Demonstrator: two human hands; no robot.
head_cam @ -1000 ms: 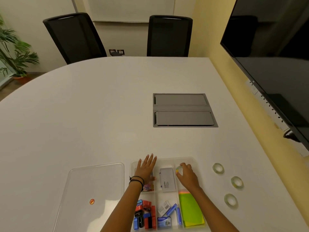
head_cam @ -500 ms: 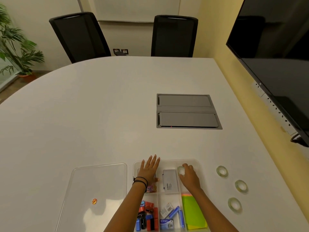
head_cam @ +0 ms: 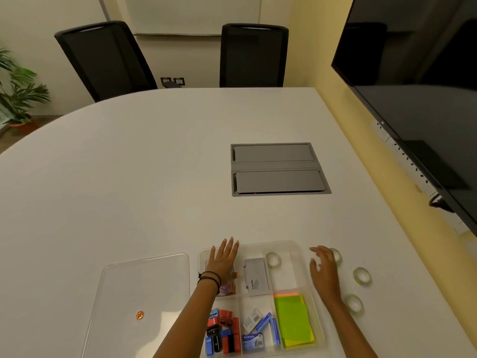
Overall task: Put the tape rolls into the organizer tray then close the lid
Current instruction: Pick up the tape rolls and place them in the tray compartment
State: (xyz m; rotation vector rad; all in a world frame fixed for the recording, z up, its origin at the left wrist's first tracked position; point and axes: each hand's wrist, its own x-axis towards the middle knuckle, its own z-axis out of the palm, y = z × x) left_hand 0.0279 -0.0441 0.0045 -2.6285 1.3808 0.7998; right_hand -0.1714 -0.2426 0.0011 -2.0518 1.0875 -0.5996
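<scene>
Right hand (head_cam: pixel 325 270) hangs open, empty, over a tape roll (head_cam: pixel 337 256); light, slick stuff, I'd pinch the rim.

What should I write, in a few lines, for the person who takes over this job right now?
Left hand: open, flat on the organizer tray, holding nothing.
Right hand: open, empty, over the table beside the nearest tape roll.
Done: one tape roll lies in the tray's far right compartment.
Left: three rolls remain on the table right of the tray, the other two at and. Then fit the lid, lying left of the tray.
</scene>
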